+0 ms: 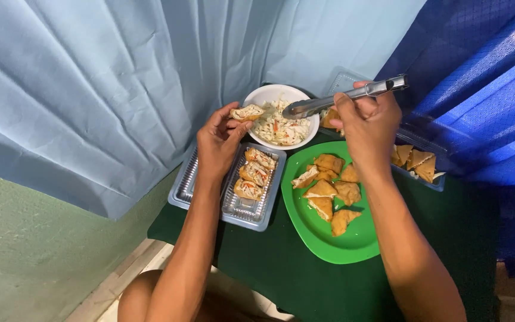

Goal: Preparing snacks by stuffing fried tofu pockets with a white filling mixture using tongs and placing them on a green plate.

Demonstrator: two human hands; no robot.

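My left hand [219,140] holds a stuffed fried tofu piece [247,112] at the left rim of a white bowl [267,93] of shredded vegetable filling [279,126]. My right hand [368,122] grips metal tongs [341,97] whose tips reach over the bowl. Below my left hand a clear plastic tray [242,210] holds three stuffed tofu pieces [253,174] in a row. A green plate [329,238] carries several fried tofu triangles [329,194].
A second clear tray [424,179] with more fried tofu lies at the right behind my right wrist. Everything rests on a small dark green table [281,268]. Light blue curtain [102,89] hangs left and behind, dark blue cloth [478,89] at the right.
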